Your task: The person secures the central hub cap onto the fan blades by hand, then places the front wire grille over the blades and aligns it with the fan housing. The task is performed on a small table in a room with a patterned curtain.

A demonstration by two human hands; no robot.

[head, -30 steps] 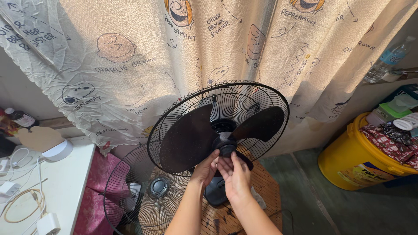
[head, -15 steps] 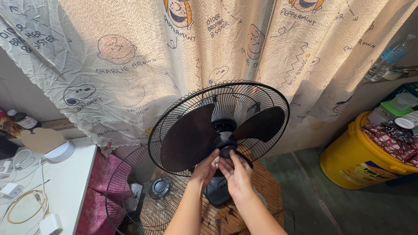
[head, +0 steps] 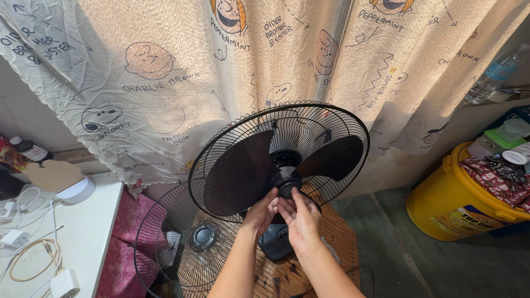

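Fan blade cap [head: 287,189], centre of the 3-blade fan [head: 276,165]: left hand [head: 260,212] and right hand [head: 298,221] fingertips pinch it; unscrewing step, needing a steady twist.

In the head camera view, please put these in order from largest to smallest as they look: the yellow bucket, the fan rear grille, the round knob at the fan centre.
1. fan rear grille
2. yellow bucket, partly cut off at the frame edge
3. round knob, touched by both hands
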